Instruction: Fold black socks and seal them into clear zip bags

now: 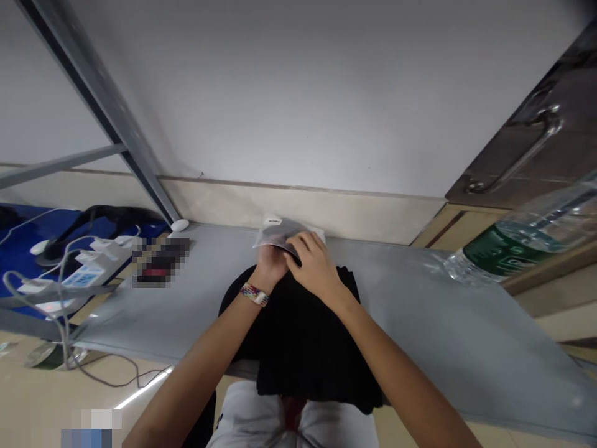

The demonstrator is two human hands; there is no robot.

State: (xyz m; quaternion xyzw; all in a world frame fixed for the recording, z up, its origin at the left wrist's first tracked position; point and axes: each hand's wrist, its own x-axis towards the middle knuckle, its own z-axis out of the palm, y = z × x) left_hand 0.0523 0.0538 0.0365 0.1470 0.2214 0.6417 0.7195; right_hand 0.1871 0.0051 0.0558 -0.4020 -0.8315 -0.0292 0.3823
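A clear plastic bag with a small white barcode label lies at the back of the grey tabletop. My left hand, wearing a multicoloured woven band, grips the bag's near edge; its fingertips show only dimly through the film. From the other side, my right hand curls its fingers over the bag, thumb towards my left hand. A dark edge shows between the hands, and I cannot make out what it belongs to. Black folded cloth spreads under my wrists and hangs over the table's front edge.
A large water bottle with a green label lies at the right of the grey table. Left of it all, a white power strip with plugs and cables rests on a blue surface. A metal post rises at the left, before the wall.
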